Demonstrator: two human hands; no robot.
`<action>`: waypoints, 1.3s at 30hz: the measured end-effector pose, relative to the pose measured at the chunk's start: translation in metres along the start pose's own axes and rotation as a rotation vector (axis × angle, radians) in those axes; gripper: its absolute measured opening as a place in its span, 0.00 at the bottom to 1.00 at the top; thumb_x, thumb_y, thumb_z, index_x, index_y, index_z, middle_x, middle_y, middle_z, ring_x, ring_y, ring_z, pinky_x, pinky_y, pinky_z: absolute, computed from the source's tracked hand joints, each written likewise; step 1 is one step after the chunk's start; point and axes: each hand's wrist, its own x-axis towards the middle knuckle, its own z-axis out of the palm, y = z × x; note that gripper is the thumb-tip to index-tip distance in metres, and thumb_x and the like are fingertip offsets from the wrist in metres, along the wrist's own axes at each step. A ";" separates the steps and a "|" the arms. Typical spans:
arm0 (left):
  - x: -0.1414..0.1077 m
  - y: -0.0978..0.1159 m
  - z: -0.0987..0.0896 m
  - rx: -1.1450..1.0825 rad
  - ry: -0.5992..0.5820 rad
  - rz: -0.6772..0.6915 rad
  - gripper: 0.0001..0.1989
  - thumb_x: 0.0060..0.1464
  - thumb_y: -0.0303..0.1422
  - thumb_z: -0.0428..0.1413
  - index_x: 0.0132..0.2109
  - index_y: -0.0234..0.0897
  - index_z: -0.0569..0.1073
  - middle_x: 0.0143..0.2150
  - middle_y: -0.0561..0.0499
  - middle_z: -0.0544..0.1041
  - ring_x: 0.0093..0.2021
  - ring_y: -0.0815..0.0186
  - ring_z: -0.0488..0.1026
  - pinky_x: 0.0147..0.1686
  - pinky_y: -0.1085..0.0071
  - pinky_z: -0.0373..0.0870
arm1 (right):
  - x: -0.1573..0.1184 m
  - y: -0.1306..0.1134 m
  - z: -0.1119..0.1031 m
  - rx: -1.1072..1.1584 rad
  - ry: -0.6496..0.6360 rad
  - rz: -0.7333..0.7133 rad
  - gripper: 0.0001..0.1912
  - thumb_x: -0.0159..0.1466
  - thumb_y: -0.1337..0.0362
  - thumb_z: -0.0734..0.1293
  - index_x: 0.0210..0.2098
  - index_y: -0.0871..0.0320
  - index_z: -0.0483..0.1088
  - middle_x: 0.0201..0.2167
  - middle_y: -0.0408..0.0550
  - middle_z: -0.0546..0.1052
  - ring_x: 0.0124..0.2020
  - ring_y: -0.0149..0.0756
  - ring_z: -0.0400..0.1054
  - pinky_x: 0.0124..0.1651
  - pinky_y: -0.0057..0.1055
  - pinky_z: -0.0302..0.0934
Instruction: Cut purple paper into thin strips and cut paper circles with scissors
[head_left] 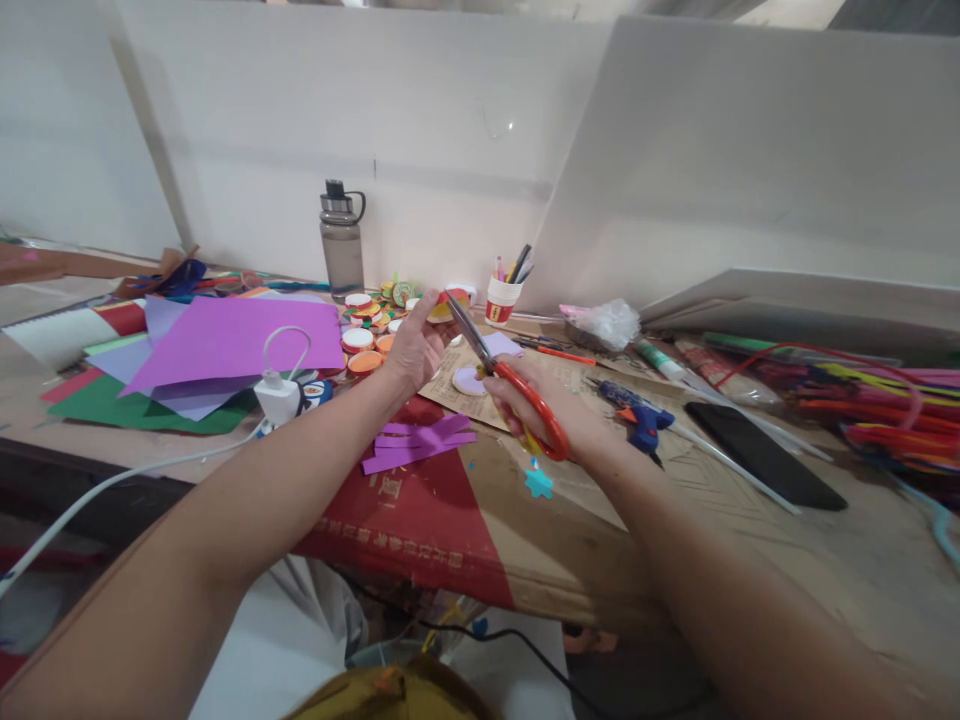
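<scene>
Over the middle of the table, my left hand (417,345) is closed around a small curved red-and-yellow paper piece (448,302), which its fingers partly hide. My right hand (517,392) grips a pair of scissors (534,398) by the red handles. The scissor blades point up and left, with their tips at the paper piece; whether they touch it I cannot tell. Below the hands lie purple paper strips (420,442), a pale purple disc (468,381) and a teal paper star (538,480). Several round red-rimmed discs (358,340) cluster beyond my left wrist.
Coloured paper sheets (247,325), a white plug (277,397) with a cable and a water bottle (343,245) stand left. A paper cup of pens (502,300) is behind. Rightward are a glue gun (641,415), a black phone (765,455) and pipe cleaners (877,400).
</scene>
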 end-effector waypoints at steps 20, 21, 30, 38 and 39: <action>-0.008 0.001 0.007 -0.009 -0.006 -0.057 0.16 0.51 0.44 0.63 0.40 0.36 0.79 0.36 0.45 0.82 0.49 0.55 0.79 0.53 0.61 0.71 | -0.003 -0.005 0.007 0.041 0.038 0.066 0.12 0.66 0.56 0.62 0.29 0.55 0.59 0.19 0.37 0.64 0.14 0.26 0.60 0.16 0.23 0.54; -0.008 0.001 0.007 -0.011 0.002 -0.058 0.17 0.50 0.44 0.63 0.41 0.36 0.79 0.36 0.45 0.82 0.49 0.55 0.79 0.53 0.61 0.71 | -0.003 -0.006 0.008 0.048 0.040 0.068 0.12 0.66 0.56 0.62 0.29 0.55 0.60 0.18 0.37 0.64 0.14 0.26 0.59 0.15 0.23 0.54; -0.003 -0.001 0.003 -0.005 -0.013 -0.045 0.18 0.51 0.45 0.62 0.42 0.35 0.79 0.37 0.44 0.83 0.46 0.56 0.79 0.53 0.61 0.71 | -0.004 -0.009 0.007 0.057 0.035 0.075 0.12 0.66 0.59 0.63 0.28 0.54 0.59 0.16 0.36 0.62 0.14 0.26 0.58 0.16 0.23 0.54; -0.001 0.000 0.002 0.000 0.011 -0.031 0.19 0.50 0.44 0.63 0.44 0.36 0.79 0.38 0.45 0.83 0.47 0.57 0.79 0.54 0.61 0.70 | -0.001 -0.002 0.005 0.041 0.033 0.050 0.13 0.65 0.56 0.65 0.28 0.54 0.60 0.18 0.37 0.64 0.15 0.28 0.60 0.19 0.25 0.55; -0.001 0.000 0.002 -0.002 0.012 -0.025 0.19 0.50 0.44 0.63 0.45 0.36 0.78 0.38 0.45 0.83 0.47 0.57 0.79 0.54 0.61 0.70 | -0.001 -0.001 0.004 0.041 0.030 0.043 0.13 0.64 0.55 0.65 0.28 0.54 0.60 0.18 0.37 0.65 0.16 0.28 0.60 0.19 0.25 0.56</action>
